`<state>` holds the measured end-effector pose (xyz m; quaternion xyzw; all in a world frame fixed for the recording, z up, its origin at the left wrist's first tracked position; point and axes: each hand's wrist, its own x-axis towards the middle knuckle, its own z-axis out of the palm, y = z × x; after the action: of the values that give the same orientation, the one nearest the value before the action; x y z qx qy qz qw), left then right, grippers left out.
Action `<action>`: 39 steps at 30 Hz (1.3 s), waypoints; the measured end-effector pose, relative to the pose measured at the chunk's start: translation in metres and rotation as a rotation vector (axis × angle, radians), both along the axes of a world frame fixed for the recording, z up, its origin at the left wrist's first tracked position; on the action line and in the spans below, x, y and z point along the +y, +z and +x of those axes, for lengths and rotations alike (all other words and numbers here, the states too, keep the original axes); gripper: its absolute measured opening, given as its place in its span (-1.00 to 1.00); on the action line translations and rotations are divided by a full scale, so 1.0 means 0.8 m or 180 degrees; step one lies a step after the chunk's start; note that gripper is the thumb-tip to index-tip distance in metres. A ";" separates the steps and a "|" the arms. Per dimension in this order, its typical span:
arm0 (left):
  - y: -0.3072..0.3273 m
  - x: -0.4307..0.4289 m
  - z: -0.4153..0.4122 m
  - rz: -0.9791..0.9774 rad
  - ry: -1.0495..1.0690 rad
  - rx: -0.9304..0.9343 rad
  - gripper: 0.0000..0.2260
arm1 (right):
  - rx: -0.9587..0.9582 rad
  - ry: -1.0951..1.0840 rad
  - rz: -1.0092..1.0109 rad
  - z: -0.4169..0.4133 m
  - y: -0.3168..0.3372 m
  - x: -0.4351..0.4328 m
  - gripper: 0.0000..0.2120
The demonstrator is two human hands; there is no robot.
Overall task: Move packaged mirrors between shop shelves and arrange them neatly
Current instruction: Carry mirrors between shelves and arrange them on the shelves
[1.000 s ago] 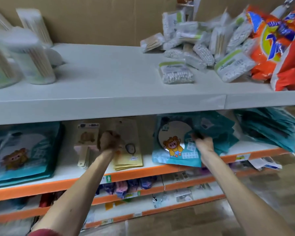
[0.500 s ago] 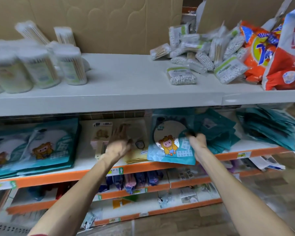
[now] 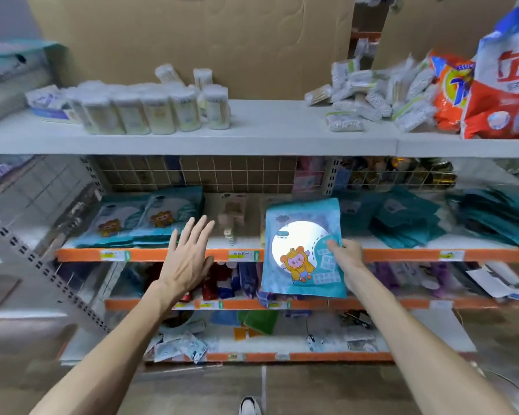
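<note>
My right hand (image 3: 346, 259) grips a teal packaged round mirror (image 3: 300, 250) with a cartoon figure by its right edge, holding it upright in front of the orange-edged shelf (image 3: 402, 254). My left hand (image 3: 188, 257) hovers open with spread fingers in front of that shelf, holding nothing. Two neat stacks of teal mirror packs (image 3: 141, 218) lie on the shelf to the left. A loose heap of teal packs (image 3: 402, 218) sits to the right, and another pile (image 3: 498, 217) lies further right.
Beige carded items (image 3: 232, 217) lie between the stacks. The white upper shelf (image 3: 267, 136) carries cotton-swab tubs (image 3: 150, 110), small swab bags (image 3: 369, 94) and detergent bags (image 3: 498, 82). Lower shelves hold mixed goods. My shoe (image 3: 249, 405) shows on the floor.
My right hand has pulled the mirror pack off the shelf and lifted it upright. My left hand left the beige items and opened. The view drew back from the shelves.
</note>
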<state>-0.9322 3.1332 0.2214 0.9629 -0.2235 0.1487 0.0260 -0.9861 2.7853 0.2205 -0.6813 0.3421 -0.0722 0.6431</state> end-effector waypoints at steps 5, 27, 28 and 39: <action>0.009 0.078 -0.052 0.0074 0.0268 0.0090 -0.33 | 0.0053 0.0286 0.0212 -0.014 0.006 0.078 -0.82; 0.054 0.372 0.055 -0.0126 0.0413 0.0174 -0.34 | -0.0128 0.0831 -0.0043 0.132 0.032 0.445 -0.84; 0.052 0.378 0.062 -0.0119 0.0372 0.0167 -0.33 | -0.0108 0.0834 -0.0003 0.138 0.029 0.452 -0.83; 0.036 0.399 0.176 -0.0071 0.0373 0.0216 -0.46 | 0.0198 0.0756 0.0074 0.269 0.000 0.508 -0.81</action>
<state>-0.7915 3.4525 0.2500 0.9785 -0.1641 0.1196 0.0355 -0.7706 3.1919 0.2201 -0.7115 0.2796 0.0296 0.6440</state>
